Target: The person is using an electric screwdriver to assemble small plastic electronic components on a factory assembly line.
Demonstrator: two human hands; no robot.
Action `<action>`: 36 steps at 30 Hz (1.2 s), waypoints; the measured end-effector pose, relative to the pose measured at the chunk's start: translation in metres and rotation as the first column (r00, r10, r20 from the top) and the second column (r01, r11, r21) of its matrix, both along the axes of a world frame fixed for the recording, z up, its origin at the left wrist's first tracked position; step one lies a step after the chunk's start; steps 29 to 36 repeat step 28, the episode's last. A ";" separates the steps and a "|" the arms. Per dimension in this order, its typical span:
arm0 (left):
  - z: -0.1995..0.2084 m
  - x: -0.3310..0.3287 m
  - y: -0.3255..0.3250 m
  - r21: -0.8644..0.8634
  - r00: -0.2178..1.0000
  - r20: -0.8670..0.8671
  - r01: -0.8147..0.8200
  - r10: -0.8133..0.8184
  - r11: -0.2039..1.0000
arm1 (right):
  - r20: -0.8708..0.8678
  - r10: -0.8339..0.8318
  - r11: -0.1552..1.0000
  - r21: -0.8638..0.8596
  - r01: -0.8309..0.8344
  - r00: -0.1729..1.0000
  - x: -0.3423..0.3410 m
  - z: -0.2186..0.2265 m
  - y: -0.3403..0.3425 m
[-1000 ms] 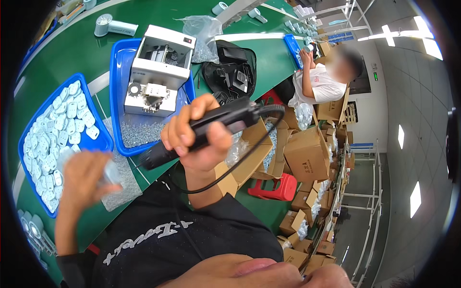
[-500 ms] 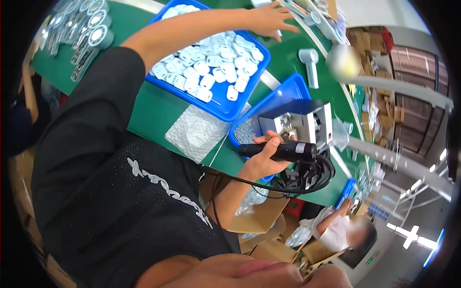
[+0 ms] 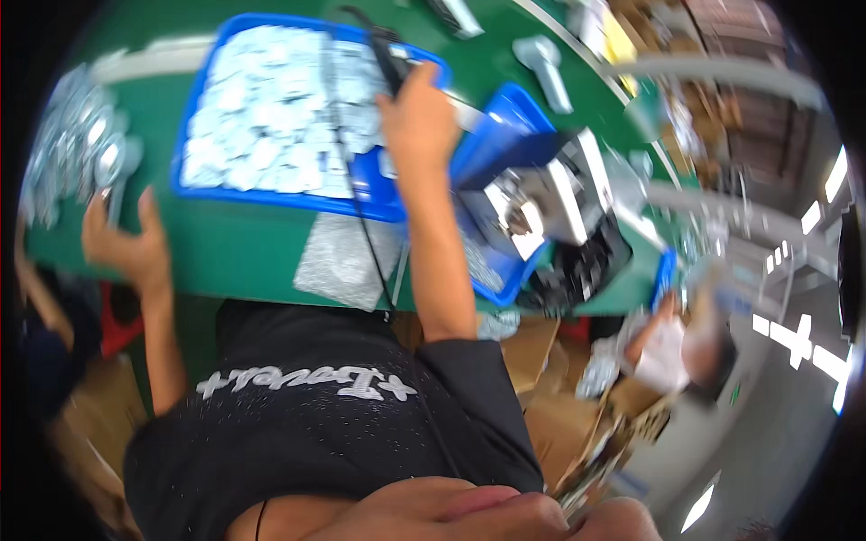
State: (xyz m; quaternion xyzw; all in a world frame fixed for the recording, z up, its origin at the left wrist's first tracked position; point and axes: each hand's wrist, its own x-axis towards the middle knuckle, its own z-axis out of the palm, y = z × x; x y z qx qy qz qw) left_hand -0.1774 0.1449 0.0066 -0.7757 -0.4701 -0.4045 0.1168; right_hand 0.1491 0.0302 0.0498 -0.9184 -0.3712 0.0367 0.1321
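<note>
My right hand (image 3: 419, 122) is closed round a black corded electric screwdriver (image 3: 388, 56), held over the right part of a blue tray (image 3: 194, 191). Many small white plastic pieces (image 3: 271, 108) fill that tray. From the tool a dark cable hangs down across the tray toward my shirt. At the left, my left hand (image 3: 131, 243) has its thumb and fingers spread, with nothing visible in it. Its fingertips are close to the nearest of several white, round-headed handled units (image 3: 110, 162); whether they touch is blurred.
A metal box-shaped device (image 3: 532, 207) stands over a second blue tray (image 3: 505, 108) of small metallic pieces. A bubble-wrap sheet (image 3: 347, 261) lies by the table's near edge. One white handled unit (image 3: 543, 72) lies far right. Another person (image 3: 667, 352) sits at the right.
My left hand has swung from the far side of the table to the handled units at left. My right hand has carried the screwdriver from beside the metal device to over the tray.
</note>
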 end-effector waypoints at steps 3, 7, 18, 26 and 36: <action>-0.029 -0.064 0.005 -0.074 0.966 -0.235 -0.125 0.105 0.989 | 0.041 0.012 0.994 0.105 -0.016 0.999 0.004 -0.019 0.008; -0.035 -0.068 0.009 -0.341 0.989 0.146 0.078 -0.029 0.937 | 0.006 -0.043 0.990 0.135 0.042 0.999 0.007 -0.022 0.003; -0.001 -0.052 -0.013 0.009 0.853 0.297 0.446 -0.428 0.895 | 0.158 0.013 0.956 0.288 -0.059 0.987 0.007 -0.034 -0.002; 0.016 0.070 -0.097 -0.116 0.131 0.939 0.991 -0.317 0.067 | -0.136 0.170 0.715 0.699 -0.027 0.976 -0.026 0.044 -0.061; 0.023 0.093 -0.114 -0.062 0.045 0.986 0.993 -0.162 -0.097 | -0.200 0.304 0.603 0.797 -0.026 0.931 -0.035 0.052 -0.079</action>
